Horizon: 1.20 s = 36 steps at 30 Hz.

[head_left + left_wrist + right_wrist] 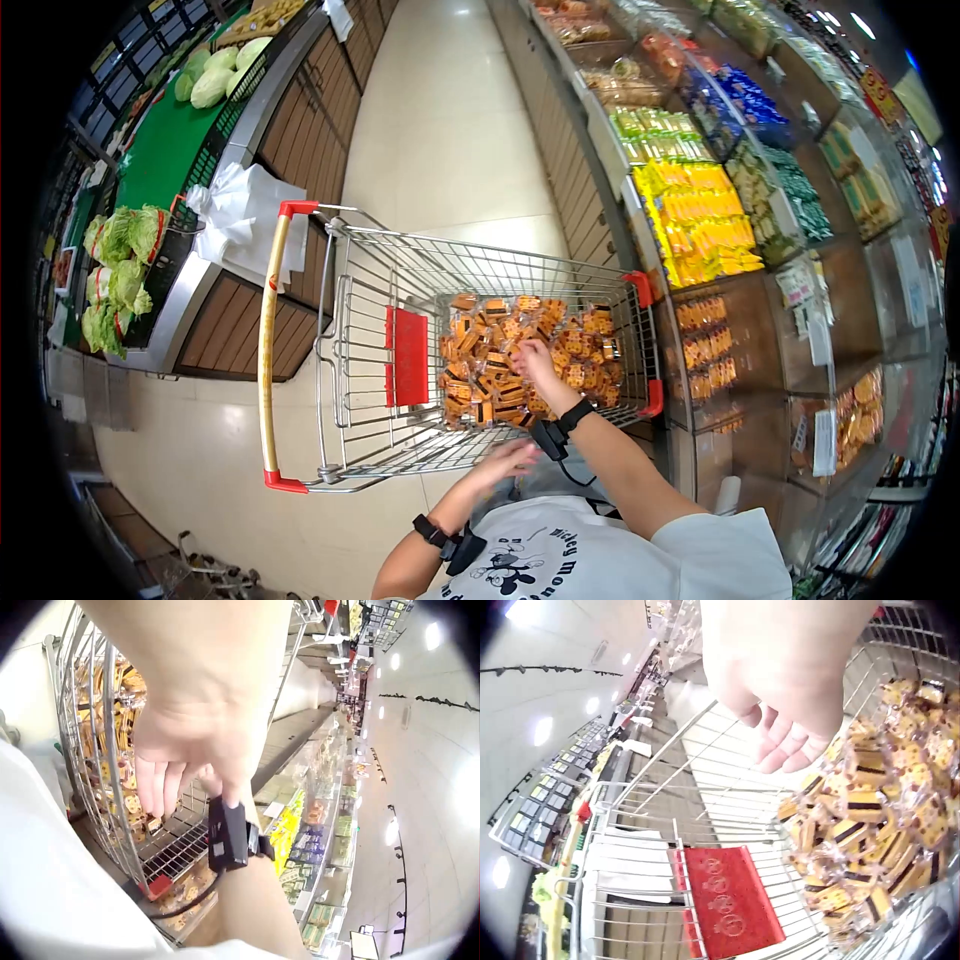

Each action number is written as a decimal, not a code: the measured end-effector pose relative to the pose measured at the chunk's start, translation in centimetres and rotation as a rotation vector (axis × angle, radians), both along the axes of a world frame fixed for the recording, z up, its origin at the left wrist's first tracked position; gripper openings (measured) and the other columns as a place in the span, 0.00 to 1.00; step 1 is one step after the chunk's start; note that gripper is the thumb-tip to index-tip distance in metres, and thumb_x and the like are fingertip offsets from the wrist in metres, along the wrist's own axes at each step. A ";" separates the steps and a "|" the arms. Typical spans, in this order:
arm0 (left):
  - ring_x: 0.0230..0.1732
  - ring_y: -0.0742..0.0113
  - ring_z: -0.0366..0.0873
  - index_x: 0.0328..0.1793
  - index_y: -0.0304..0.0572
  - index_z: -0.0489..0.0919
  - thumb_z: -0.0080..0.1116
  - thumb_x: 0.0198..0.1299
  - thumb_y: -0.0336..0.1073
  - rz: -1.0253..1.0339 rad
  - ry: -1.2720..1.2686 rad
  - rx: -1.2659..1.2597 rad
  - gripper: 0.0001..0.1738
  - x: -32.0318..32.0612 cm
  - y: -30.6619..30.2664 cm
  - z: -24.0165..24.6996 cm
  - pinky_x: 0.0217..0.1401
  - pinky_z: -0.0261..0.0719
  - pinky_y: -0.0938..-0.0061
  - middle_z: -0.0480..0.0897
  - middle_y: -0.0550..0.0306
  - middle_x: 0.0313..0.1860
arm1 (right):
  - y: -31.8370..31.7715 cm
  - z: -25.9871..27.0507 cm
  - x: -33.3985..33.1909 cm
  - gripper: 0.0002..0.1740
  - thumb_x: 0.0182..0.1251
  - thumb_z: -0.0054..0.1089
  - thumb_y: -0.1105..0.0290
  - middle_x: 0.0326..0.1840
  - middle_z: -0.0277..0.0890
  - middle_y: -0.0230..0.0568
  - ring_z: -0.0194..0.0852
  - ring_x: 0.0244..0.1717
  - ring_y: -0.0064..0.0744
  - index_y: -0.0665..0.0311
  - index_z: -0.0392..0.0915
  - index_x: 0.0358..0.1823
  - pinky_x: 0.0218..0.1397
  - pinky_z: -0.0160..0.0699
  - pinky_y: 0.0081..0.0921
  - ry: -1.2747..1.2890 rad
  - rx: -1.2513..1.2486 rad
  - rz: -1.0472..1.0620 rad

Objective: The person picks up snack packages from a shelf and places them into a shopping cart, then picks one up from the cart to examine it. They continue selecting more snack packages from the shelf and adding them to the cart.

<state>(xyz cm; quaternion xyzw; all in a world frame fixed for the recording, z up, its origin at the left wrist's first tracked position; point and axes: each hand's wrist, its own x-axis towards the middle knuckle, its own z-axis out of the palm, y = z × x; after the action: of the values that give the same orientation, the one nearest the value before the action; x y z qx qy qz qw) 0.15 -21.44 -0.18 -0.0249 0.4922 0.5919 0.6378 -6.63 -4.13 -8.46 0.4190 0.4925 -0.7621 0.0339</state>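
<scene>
White printed T-shirt (640,560), one, nearest the head camera. Left to right: roughly four leafy heads (130,285) on the produce stand, exact number unclear. One shopping cart (267,350), handle to the left, long axis running left-right; one red seat panel (407,355) inside. One left hand (508,460), outside the cart's near side, fingers extended and loose, nothing in them. Clear-wrapped orange snack packets (480,375) with dark bands: dozens, overlapping, too many to count, heaped in the cart's basket right of the panel; no shared long axis. One right hand (538,362), clearly the nearer, above the heap, packets below it and to both sides. Its fingers hang loosely bent, nothing visible between them; contact with packets can't be told. Far right: yellow packets (700,220) in a shelf bin, similar orange packets (706,347) just below, both uncounted.
</scene>
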 end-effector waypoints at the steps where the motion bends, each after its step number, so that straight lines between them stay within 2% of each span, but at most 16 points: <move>1: 0.44 0.69 0.69 0.52 0.37 0.62 0.46 0.53 0.47 0.029 -0.075 -0.001 0.26 -0.7 1.2 0.9 0.47 0.66 0.77 0.73 0.58 0.40 | -0.1 -0.1 -1.5 0.11 0.60 0.39 0.67 0.26 0.67 0.38 0.65 0.20 0.23 0.64 0.60 0.42 0.21 0.66 0.20 0.032 -0.030 0.034; 2: 0.44 0.69 0.69 0.51 0.36 0.62 0.46 0.53 0.46 0.094 -0.173 0.019 0.25 -1.7 2.4 1.1 0.48 0.66 0.76 0.73 0.58 0.40 | -0.4 1.4 -2.8 0.11 0.60 0.40 0.67 0.26 0.68 0.38 0.65 0.21 0.23 0.64 0.60 0.41 0.23 0.65 0.18 0.008 -0.066 0.015; 5: 0.42 0.68 0.71 0.45 0.36 0.65 0.47 0.53 0.44 0.258 -0.391 0.103 0.21 -3.6 5.4 1.1 0.45 0.69 0.74 0.73 0.56 0.39 | 0.3 -1.6 -5.4 0.10 0.60 0.39 0.68 0.27 0.68 0.39 0.66 0.22 0.23 0.64 0.60 0.40 0.24 0.65 0.17 0.092 -0.093 0.049; 8: 0.40 0.67 0.73 0.43 0.35 0.66 0.47 0.53 0.44 0.344 -0.233 0.032 0.20 -5.2 7.1 0.4 0.40 0.72 0.74 0.74 0.53 0.37 | 1.2 -3.0 -7.1 0.10 0.60 0.39 0.68 0.27 0.69 0.39 0.66 0.22 0.23 0.64 0.61 0.40 0.25 0.65 0.18 0.025 -0.051 0.058; 9: 0.35 0.67 0.74 0.43 0.34 0.65 0.48 0.52 0.43 0.382 -0.220 0.014 0.20 -5.6 7.5 0.2 0.33 0.75 0.77 0.74 0.52 0.36 | 1.5 -3.0 -7.3 0.10 0.60 0.39 0.68 0.27 0.69 0.39 0.66 0.22 0.23 0.64 0.61 0.40 0.25 0.65 0.18 -0.011 -0.061 0.053; 13: 0.27 0.67 0.75 0.42 0.34 0.64 0.50 0.50 0.42 0.407 -0.119 -0.112 0.20 -6.3 8.9 -1.3 0.26 0.75 0.78 0.74 0.52 0.31 | 2.1 -6.0 -7.1 0.09 0.60 0.37 0.68 0.28 0.67 0.40 0.65 0.25 0.25 0.65 0.61 0.39 0.26 0.65 0.19 -0.097 -0.103 0.086; 18: 0.28 0.69 0.74 0.40 0.36 0.64 0.50 0.51 0.43 0.415 -0.155 -0.152 0.18 -7.1 9.5 -2.6 0.27 0.74 0.80 0.73 0.55 0.30 | 2.2 -7.9 -6.9 0.09 0.60 0.37 0.69 0.29 0.67 0.40 0.65 0.25 0.26 0.65 0.60 0.38 0.26 0.65 0.22 -0.183 -0.124 0.101; 19: 0.29 0.69 0.74 0.40 0.37 0.63 0.50 0.51 0.43 0.410 -0.177 -0.153 0.18 -7.4 9.6 -2.8 0.27 0.73 0.81 0.73 0.56 0.30 | 2.1 -8.7 -6.9 0.08 0.58 0.39 0.69 0.30 0.67 0.41 0.66 0.28 0.30 0.65 0.61 0.37 0.29 0.65 0.25 -0.222 -0.115 0.087; 22: 0.33 0.68 0.73 0.41 0.36 0.63 0.47 0.52 0.45 0.196 -0.226 -0.232 0.20 -8.3 8.2 -5.4 0.32 0.72 0.79 0.73 0.56 0.31 | 2.2 -13.2 -5.3 0.09 0.57 0.42 0.69 0.30 0.67 0.43 0.66 0.32 0.36 0.66 0.62 0.35 0.33 0.65 0.29 -0.259 0.416 0.254; 23: 0.35 0.67 0.73 0.45 0.37 0.63 0.43 0.54 0.45 0.124 -0.179 -0.293 0.19 -8.0 7.1 -7.1 0.38 0.72 0.78 0.73 0.53 0.36 | 2.7 -13.8 -4.7 0.11 0.55 0.45 0.68 0.34 0.66 0.45 0.65 0.35 0.40 0.67 0.62 0.37 0.36 0.64 0.30 -0.332 0.545 0.385; 24: 0.36 0.67 0.73 0.46 0.37 0.62 0.43 0.55 0.44 0.182 -0.151 -0.329 0.19 -8.2 6.1 -7.5 0.38 0.72 0.77 0.73 0.52 0.37 | 3.0 -14.3 -4.1 0.15 0.55 0.45 0.65 0.39 0.66 0.47 0.66 0.34 0.42 0.66 0.63 0.42 0.32 0.67 0.32 -0.269 0.650 0.455; 26: 0.38 0.67 0.72 0.48 0.37 0.61 0.42 0.55 0.43 0.294 -0.097 -0.407 0.20 -8.9 3.9 -7.9 0.40 0.71 0.77 0.73 0.51 0.39 | 3.6 -13.9 -3.9 0.22 0.54 0.47 0.63 0.47 0.60 0.48 0.64 0.40 0.43 0.66 0.59 0.48 0.35 0.68 0.34 -0.438 0.589 0.703; 27: 0.38 0.66 0.72 0.51 0.37 0.60 0.41 0.56 0.41 0.337 -0.077 -0.442 0.20 -9.2 2.6 -8.1 0.40 0.71 0.76 0.72 0.49 0.40 | 3.0 -14.7 -3.7 0.30 0.52 0.51 0.61 0.50 0.56 0.48 0.60 0.45 0.46 0.65 0.52 0.54 0.39 0.69 0.35 -0.503 0.765 0.907; 30: 0.37 0.66 0.73 0.51 0.36 0.60 0.37 0.57 0.38 0.503 -0.066 -0.519 0.18 -9.4 -1.1 -8.8 0.38 0.71 0.77 0.73 0.48 0.39 | 2.7 -15.6 -4.1 0.33 0.50 0.54 0.60 0.49 0.56 0.50 0.56 0.48 0.48 0.66 0.50 0.53 0.42 0.69 0.36 -0.405 0.865 1.102; 34: 0.36 0.66 0.73 0.50 0.37 0.60 0.35 0.57 0.36 0.646 0.008 -0.574 0.16 -9.2 -3.9 -8.9 0.37 0.71 0.78 0.73 0.48 0.39 | 3.0 -16.4 -6.0 0.35 0.45 0.58 0.58 0.40 0.62 0.50 0.65 0.35 0.41 0.69 0.52 0.50 0.30 0.71 0.28 -0.520 0.871 1.352; 36: 0.37 0.67 0.73 0.49 0.37 0.61 0.36 0.57 0.36 0.623 0.053 -0.594 0.16 -8.9 -4.5 -9.1 0.38 0.71 0.79 0.73 0.50 0.39 | 3.2 -14.7 -6.5 0.35 0.47 0.55 0.54 0.34 0.65 0.48 0.66 0.21 0.36 0.71 0.54 0.49 0.19 0.69 0.22 -0.520 0.800 1.242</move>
<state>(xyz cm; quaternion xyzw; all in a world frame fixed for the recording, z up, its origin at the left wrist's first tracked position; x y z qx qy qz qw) -8.80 -25.90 -9.30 -0.3395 0.6264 0.5893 0.3808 -13.08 -0.96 -23.17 0.2119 0.8502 -0.2454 0.4147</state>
